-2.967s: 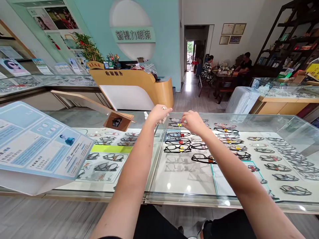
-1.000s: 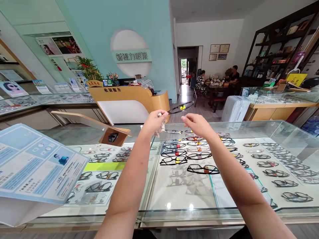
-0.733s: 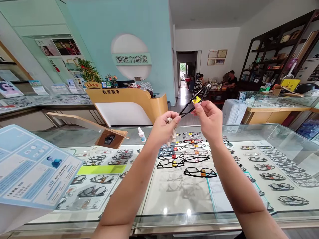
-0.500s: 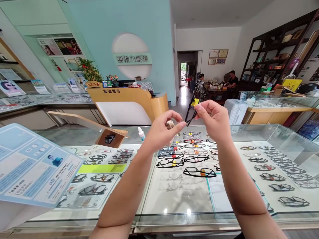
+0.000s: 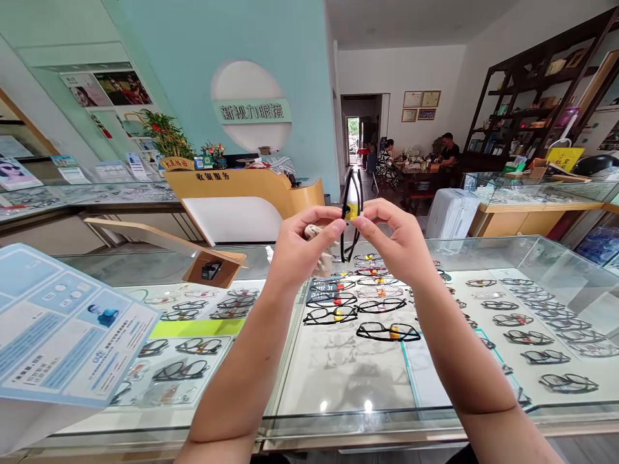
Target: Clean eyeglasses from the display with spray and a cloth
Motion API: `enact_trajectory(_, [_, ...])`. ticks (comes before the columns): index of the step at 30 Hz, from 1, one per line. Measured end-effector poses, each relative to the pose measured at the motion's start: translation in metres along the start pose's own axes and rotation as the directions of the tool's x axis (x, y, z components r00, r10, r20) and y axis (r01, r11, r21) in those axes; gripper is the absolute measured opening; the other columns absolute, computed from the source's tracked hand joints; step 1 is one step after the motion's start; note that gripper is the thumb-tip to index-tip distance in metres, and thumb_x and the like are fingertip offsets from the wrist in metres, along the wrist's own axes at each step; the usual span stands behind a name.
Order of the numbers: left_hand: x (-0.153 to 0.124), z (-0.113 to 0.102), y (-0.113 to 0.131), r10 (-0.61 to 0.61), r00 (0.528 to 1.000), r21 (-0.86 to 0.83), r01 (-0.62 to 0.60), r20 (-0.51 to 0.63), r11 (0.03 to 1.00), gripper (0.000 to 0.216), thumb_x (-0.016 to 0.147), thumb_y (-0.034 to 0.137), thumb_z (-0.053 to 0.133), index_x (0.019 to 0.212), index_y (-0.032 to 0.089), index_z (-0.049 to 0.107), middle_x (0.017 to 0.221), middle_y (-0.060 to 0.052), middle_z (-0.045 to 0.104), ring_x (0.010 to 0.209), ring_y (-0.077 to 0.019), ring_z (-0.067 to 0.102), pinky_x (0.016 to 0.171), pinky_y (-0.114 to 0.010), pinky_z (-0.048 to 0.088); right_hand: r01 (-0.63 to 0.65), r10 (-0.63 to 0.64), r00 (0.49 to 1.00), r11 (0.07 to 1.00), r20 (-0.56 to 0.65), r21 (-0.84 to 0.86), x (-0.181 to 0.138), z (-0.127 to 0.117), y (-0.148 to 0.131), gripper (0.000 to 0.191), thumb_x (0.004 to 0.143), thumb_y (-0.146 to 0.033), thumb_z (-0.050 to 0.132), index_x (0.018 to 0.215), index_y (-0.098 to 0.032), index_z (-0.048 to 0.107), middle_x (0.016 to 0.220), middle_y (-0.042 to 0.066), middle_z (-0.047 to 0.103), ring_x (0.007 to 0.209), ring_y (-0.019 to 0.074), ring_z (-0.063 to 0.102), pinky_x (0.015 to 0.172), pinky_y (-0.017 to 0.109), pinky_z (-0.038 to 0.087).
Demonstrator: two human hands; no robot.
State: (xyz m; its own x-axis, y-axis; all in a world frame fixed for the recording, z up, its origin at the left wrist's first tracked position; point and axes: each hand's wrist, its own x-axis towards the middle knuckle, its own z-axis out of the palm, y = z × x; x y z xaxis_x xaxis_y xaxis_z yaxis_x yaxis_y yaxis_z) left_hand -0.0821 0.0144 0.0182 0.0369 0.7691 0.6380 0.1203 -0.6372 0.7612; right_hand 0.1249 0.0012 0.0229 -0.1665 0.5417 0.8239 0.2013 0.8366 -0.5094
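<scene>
Above the glass display case [image 5: 338, 386], a pair of black-framed eyeglasses [image 5: 345, 248] is held on end between my hands, with a yellow label on its lens. My right hand [image 5: 394, 238] pinches it from the right between thumb and fingers. From the left, the thumb and forefinger of my left hand [image 5: 302, 241] close on the frame. A crumpled beige cloth [image 5: 320, 261] is tucked in that same hand and hangs below its fingers. Beneath, several rows of eyeglasses [image 5: 388, 331] lie inside the case.
A light-blue printed board [image 5: 72, 328] stands on the glass at left, near an open wooden box [image 5: 213, 267]. A white bottle [image 5: 269, 253] is partly behind my left hand. Beyond are a cashier counter [image 5: 242, 193], a silver suitcase [image 5: 452, 212] and two people [image 5: 449, 152] seated at a table.
The eyeglasses have moved left and turned more upright. My right hand moved left with them, and my left thumb and forefinger now meet the frame. More of the cloth shows.
</scene>
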Motion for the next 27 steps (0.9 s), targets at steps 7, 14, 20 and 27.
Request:
enact_trajectory(7, [0.0,-0.001,0.005,0.047,0.999,-0.081,-0.045,0.018,0.996,0.042,0.081,0.061,0.098,0.096,0.023,0.088,0.124,-0.011,0.086,0.119,-0.0289,0.08,0.107,-0.04,0.062,-0.002,0.002,1.0,0.999,0.001,-0.034,-0.003,0.005,-0.002,0.026,0.11,-0.05,0.07,0.1,-0.026,0.075,0.12,0.007,0.084,0.113,0.0244,0.075,0.1,0.044,0.056])
enact_trajectory(14, [-0.001,-0.006,0.009,0.062,0.997,-0.005,-0.062,0.04,0.998,0.044,0.081,0.066,0.097,0.09,0.024,0.087,0.133,-0.013,0.084,0.12,-0.0328,0.08,0.104,-0.046,0.065,0.023,-0.02,0.999,0.998,0.042,-0.06,-0.004,0.005,-0.004,0.018,0.11,-0.04,0.071,0.097,-0.028,0.074,0.133,0.006,0.084,0.128,0.0262,0.075,0.113,0.05,0.056])
enact_trajectory(20, [0.001,-0.005,0.012,0.111,0.992,-0.044,-0.109,0.051,0.993,0.047,0.077,0.067,0.099,0.086,0.023,0.085,0.128,-0.014,0.085,0.127,-0.0336,0.078,0.109,-0.047,0.063,0.016,-0.013,0.997,0.999,0.079,-0.044,-0.004,0.005,-0.004,0.019,0.11,-0.037,0.072,0.093,-0.028,0.074,0.131,0.005,0.084,0.135,0.0266,0.073,0.114,0.05,0.055])
enact_trajectory(27, [-0.001,-0.005,0.008,0.066,0.998,0.0,-0.066,0.021,0.998,0.049,0.08,0.069,0.096,0.088,0.022,0.083,0.138,-0.014,0.082,0.11,-0.0298,0.082,0.098,-0.043,0.066,0.0,0.001,0.998,1.0,0.063,-0.016,-0.003,0.004,0.001,0.021,0.109,-0.04,0.073,0.093,-0.027,0.073,0.13,0.006,0.084,0.126,0.0258,0.075,0.112,0.049,0.055])
